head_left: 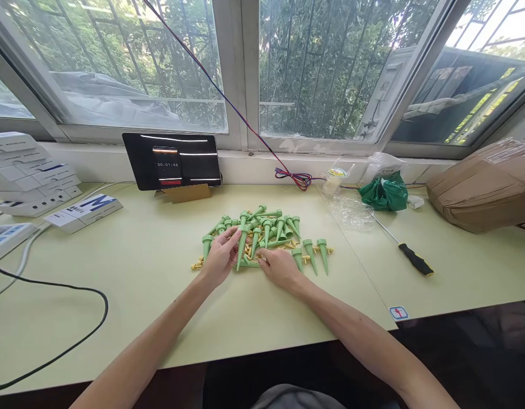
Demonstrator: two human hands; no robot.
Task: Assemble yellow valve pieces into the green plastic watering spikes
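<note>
My left hand (221, 257) is closed on a green plant watering spike (242, 250), its pointed end hanging down and its cap up. Just right of it, my right hand (280, 267) dips into the front of the pile, fingers curled together among small yellow valve pieces (248, 250). Whatever lies between those fingertips is too small to make out. Behind both hands spreads a heap of green spikes (281, 226). To the right, several spikes with yellow valves attached, such as this green spike (322, 255), lie apart from the heap.
A tablet (171, 162) showing a timer leans by the window. White boxes (28, 170) are stacked at left near a black cable (104, 307). On the right are a screwdriver (415, 259), a green plastic bag (385, 191), clear wrap (351, 213) and a brown parcel (483, 187).
</note>
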